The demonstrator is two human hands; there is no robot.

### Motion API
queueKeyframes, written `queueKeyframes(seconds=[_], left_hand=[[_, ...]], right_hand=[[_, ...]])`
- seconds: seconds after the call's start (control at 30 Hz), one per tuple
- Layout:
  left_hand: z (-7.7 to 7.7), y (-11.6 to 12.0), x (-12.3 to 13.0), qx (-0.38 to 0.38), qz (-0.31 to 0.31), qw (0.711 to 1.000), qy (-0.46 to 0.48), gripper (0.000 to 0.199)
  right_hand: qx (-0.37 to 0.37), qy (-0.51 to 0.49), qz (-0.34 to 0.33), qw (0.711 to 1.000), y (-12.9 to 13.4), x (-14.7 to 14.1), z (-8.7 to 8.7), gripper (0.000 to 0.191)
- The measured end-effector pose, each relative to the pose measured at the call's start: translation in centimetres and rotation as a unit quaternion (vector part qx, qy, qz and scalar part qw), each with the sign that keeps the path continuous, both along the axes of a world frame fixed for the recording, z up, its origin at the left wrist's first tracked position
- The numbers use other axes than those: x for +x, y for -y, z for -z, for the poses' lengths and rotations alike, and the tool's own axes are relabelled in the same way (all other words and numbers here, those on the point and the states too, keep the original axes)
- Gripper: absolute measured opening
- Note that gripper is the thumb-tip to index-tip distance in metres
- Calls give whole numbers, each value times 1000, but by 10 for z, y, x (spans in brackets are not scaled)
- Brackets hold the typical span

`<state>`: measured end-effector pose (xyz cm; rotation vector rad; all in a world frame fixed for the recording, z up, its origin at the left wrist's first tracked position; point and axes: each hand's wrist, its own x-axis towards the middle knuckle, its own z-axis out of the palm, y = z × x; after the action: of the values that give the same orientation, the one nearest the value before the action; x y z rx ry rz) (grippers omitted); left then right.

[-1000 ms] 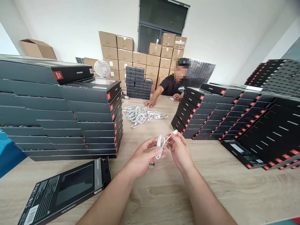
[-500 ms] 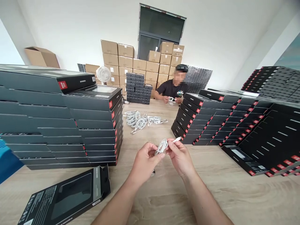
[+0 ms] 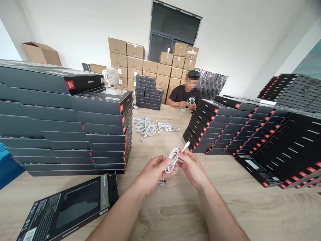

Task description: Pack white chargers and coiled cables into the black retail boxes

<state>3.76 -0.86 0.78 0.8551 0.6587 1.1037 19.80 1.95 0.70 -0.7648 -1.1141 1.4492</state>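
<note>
A coiled white cable [image 3: 172,160] is held between my two hands above the wooden table [image 3: 175,214]. My left hand [image 3: 156,172] is closed on the coil, with the thumb lying on its near side. My right hand [image 3: 192,165] pinches the cable at the coil's right side, and a white plug end sticks up and out beyond its fingers. Partly under my left hand lies a small dark round item [image 3: 162,182]. Farther back on the table rests a pile of coiled white cables [image 3: 147,127].
Black boxes are stacked high at left [image 3: 105,134] and right [image 3: 210,127]. An open black box [image 3: 80,204] lies at the near left. Across the table sits a person [image 3: 184,93], with cartons [image 3: 150,67] and a white fan [image 3: 110,76] behind.
The coil has turned in my hands and my left thumb now lies over it. The plug end points more upward. More of the dark round item shows. The person opposite has lowered their head.
</note>
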Motion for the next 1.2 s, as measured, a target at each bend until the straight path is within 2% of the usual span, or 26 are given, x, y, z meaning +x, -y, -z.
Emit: queueKeyframes(seconds=[0.07,0.2,0.3,0.43,0.5,0.57,0.7,0.83,0.9,1.03,1.2], left_hand=[[1,0,2,-7,0,1000,-15,43],[0,0,5,-16,-36,996,-82,48],[-1,-1,6,2,-71,987,-146,44],[-1,-2,6,44,-136,965,-221,38],[-3,-1,4,58,-143,963,-221,37],[-6,0,2,57,-118,974,-185,37],[-8,0,0,55,-70,990,-110,37],[-8,-1,0,77,-100,985,-120,30],[-10,-1,1,94,-118,977,-149,29],[-13,2,2,133,-141,954,-230,28],[-11,4,3,169,-149,930,-291,20]], right_hand=[[-3,3,12,1000,-1,0,1,23],[51,73,99,991,-3,-2,4,27],[96,120,155,976,-2,-4,5,24],[105,120,183,970,-1,-5,6,24],[96,103,189,972,-2,-4,6,25],[80,72,196,975,-4,-2,6,27],[30,-17,164,986,-6,3,4,28],[-45,-31,49,997,-6,6,1,26],[-60,-28,21,998,-7,6,1,25],[-61,-41,30,997,-7,4,3,23],[-36,-41,55,997,-6,1,5,34]])
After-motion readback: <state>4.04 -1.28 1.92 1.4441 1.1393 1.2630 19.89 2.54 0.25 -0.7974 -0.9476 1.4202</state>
